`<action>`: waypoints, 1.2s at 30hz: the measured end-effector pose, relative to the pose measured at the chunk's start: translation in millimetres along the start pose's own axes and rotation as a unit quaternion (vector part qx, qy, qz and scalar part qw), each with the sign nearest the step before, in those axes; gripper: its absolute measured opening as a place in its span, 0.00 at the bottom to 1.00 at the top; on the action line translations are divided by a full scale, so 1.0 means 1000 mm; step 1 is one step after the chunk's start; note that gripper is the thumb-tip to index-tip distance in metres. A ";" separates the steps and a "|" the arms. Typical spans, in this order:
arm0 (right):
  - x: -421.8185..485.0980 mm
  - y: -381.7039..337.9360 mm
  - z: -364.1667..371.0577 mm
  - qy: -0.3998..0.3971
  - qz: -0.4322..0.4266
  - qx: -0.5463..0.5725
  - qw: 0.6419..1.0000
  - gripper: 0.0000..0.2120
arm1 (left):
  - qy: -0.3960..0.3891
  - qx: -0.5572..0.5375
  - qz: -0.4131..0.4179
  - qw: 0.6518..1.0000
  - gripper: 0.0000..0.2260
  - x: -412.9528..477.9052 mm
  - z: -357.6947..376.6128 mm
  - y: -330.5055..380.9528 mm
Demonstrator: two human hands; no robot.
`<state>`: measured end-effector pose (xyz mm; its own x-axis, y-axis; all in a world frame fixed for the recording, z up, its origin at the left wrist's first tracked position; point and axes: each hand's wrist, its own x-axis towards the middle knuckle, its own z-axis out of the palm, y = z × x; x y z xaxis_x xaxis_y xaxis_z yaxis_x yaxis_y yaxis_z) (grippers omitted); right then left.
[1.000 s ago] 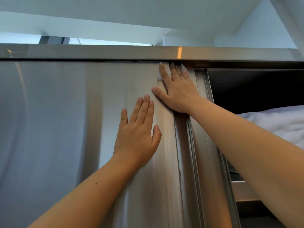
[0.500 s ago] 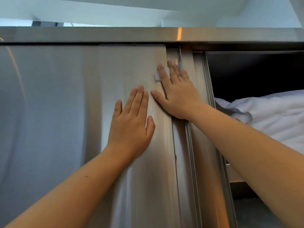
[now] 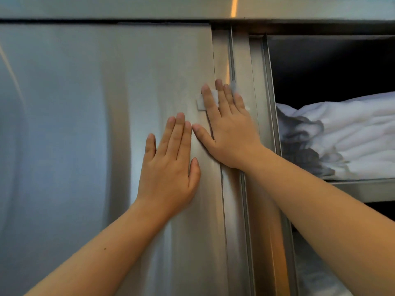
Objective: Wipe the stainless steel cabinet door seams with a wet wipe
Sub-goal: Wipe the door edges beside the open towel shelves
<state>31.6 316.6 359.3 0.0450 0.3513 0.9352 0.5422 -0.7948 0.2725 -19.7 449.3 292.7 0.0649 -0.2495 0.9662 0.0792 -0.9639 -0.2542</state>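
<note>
Now lower: right hand (image 3: 230, 133), fingers straight, presses the wet wipe (image 3: 201, 102) flat on the cabinet door (image 3: 85, 124) edge beside the vertical seam (image 3: 232, 60), having slid down from the top rail (image 3: 128, 9) within the last second. Upper stretch likely wiped; lower run remains. Left hand (image 3: 168, 167) flat, fingers straight, braces the door just beside it
</note>
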 end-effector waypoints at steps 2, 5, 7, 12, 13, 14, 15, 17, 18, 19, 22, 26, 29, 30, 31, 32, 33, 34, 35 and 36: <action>-0.007 -0.002 0.001 0.002 -0.002 0.002 1.000 0.34 | 0.008 0.003 0.001 1.000 0.27 -0.009 0.001 0.001; -0.018 -0.006 0.002 -0.001 -0.004 0.005 1.000 0.34 | 0.013 0.009 0.006 1.000 0.27 -0.023 0.003 0.003; -0.026 -0.009 0.003 -0.001 -0.005 0.008 1.000 0.33 | 0.018 0.015 0.010 1.000 0.27 -0.029 0.004 0.004; -0.050 -0.018 0.007 -0.001 0.000 0.031 1.000 0.32 | 0.019 0.018 0.011 1.000 0.27 -0.044 0.005 0.007; -0.056 -0.020 0.008 -0.006 0.004 0.033 0.999 0.32 | 0.018 0.021 0.013 1.000 0.27 -0.046 0.005 0.008; -0.061 -0.022 0.009 -0.009 0.008 0.035 0.999 0.32 | 0.018 0.023 0.014 0.999 0.27 -0.048 0.005 0.008; -0.067 -0.024 0.010 -0.010 0.011 0.038 0.999 0.31 | 0.018 0.023 0.014 0.999 0.27 -0.050 0.005 0.009; -0.077 -0.027 0.012 -0.013 0.014 0.039 0.999 0.30 | 0.013 0.022 0.013 1.000 0.26 -0.055 0.004 0.010; -0.082 -0.029 0.013 -0.014 0.016 0.039 0.999 0.31 | 0.010 0.023 0.013 1.000 0.26 -0.057 0.004 0.011; -0.087 -0.031 0.014 -0.015 0.018 0.042 0.999 0.31 | 0.007 0.026 0.015 1.000 0.26 -0.061 0.004 0.012; -0.101 -0.036 0.015 -0.017 0.024 0.052 0.998 0.31 | -0.004 0.033 0.022 0.999 0.26 -0.073 0.003 0.013; -0.119 -0.041 0.017 -0.031 0.027 0.048 0.998 0.30 | -0.017 0.037 0.028 0.999 0.27 -0.088 0.002 0.016; -0.130 -0.045 0.017 -0.034 0.028 0.054 0.998 0.29 | -0.021 0.035 0.028 0.999 0.26 -0.096 0.001 0.018; -0.133 -0.047 0.018 -0.032 0.030 0.057 0.997 0.29 | -0.021 0.034 0.027 0.999 0.26 -0.098 0.001 0.018; -0.138 -0.049 0.018 -0.030 0.033 0.059 0.997 0.29 | -0.020 0.033 0.026 0.999 0.26 -0.100 0.001 0.019; -0.143 -0.051 0.019 -0.027 0.037 0.063 0.997 0.29 | -0.021 0.032 0.024 0.999 0.26 -0.101 0.000 0.019; -0.148 -0.054 0.019 -0.025 0.042 0.066 0.997 0.29 | -0.023 0.030 0.024 0.999 0.26 -0.102 0.000 0.019; -0.154 -0.057 0.020 -0.025 0.046 0.066 0.996 0.29 | -0.027 0.027 0.023 0.999 0.26 -0.103 -0.001 0.019; -0.160 -0.059 0.020 -0.028 0.049 0.063 0.996 0.28 | -0.031 0.023 0.023 0.999 0.26 -0.103 -0.002 0.019; -0.163 -0.060 0.020 -0.032 0.051 0.059 0.996 0.28 | -0.034 0.021 0.023 0.999 0.26 -0.103 -0.002 0.019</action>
<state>8.2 317.2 186.1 0.1558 0.3054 0.9394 0.6271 -0.7654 0.1448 -27.0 456.5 188.4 0.1376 -0.2844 0.9488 0.1167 -0.9466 -0.3007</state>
